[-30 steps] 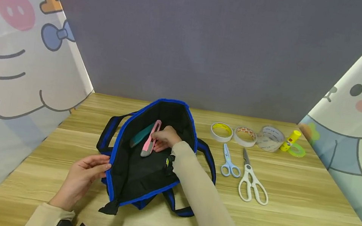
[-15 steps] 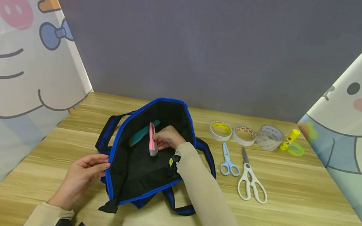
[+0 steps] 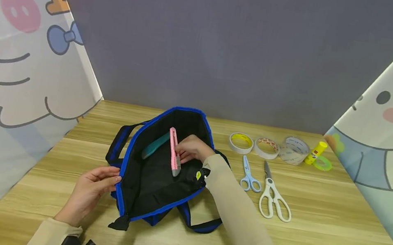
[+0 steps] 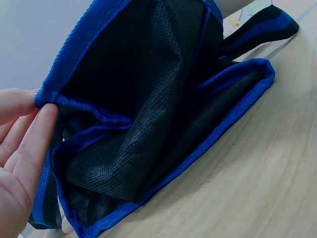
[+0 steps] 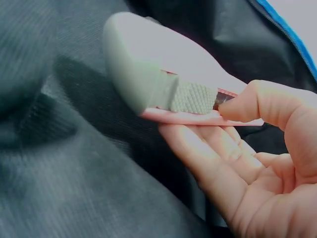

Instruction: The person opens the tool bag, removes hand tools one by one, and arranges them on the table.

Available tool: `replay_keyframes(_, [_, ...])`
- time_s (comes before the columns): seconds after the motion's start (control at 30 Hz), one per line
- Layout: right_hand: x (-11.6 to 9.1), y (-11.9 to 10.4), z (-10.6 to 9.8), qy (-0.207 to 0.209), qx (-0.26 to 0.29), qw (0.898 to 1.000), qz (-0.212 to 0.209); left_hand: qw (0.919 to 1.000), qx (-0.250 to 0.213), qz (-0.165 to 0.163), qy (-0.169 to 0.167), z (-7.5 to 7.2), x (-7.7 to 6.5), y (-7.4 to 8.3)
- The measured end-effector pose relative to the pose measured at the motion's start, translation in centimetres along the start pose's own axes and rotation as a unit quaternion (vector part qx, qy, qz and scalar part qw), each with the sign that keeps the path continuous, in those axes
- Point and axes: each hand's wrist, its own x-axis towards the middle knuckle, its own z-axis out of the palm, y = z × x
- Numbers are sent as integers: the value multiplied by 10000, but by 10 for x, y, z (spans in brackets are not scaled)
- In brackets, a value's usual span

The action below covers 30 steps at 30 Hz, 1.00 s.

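A black tote bag with blue edging [image 3: 157, 194] lies with its mouth spread toward me. My left hand [image 3: 94, 187] pinches the bag's left rim between thumb and fingers, as the left wrist view also shows [image 4: 25, 153]. Inside the opening, my right hand [image 3: 193, 149] holds a pink utility knife [image 3: 173, 148] with a grey end. In the right wrist view, the thumb lies by the knife's ribbed slider [image 5: 193, 97], with fingers beneath the pink body. A teal utility knife [image 3: 155, 146] rests inside the bag, left of the pink one.
Right of the bag lie small blue scissors [image 3: 247, 174] and white-handled scissors [image 3: 273, 196]. Behind them sit two narrow tape rolls [image 3: 234, 143] [image 3: 260, 151], a wide clear tape roll [image 3: 294, 152], a yellow glue stick [image 3: 315, 153] and a green tape ring [image 3: 327, 164].
My right hand has shifted right with the pink knife, whose top now leans left instead of right. The bag's right strap has moved slightly. My left hand keeps its place on the rim.
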Motion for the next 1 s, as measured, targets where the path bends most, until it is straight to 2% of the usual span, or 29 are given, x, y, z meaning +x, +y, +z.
replay_keyframes(0.23, [-14, -4, -9, -216, 101, 9996, -175, 10000, -20, -65, 16, -1, 0, 0])
replay_keyframes(0.43, [-28, -8, -15, -352, 112, 9983, -441, 9999, -103, 45, 2, -1, 0, -1])
replay_keyframes(0.67, [-43, -9, -23, -312, 76, 9970, -709, 9999, -141, 75, 0, -1, 0, -1])
replay_keyframes(1.0, [-68, -2, -40, -471, 16, 9902, -1312, 10000, -24, 24, 0, -2, 1, -2])
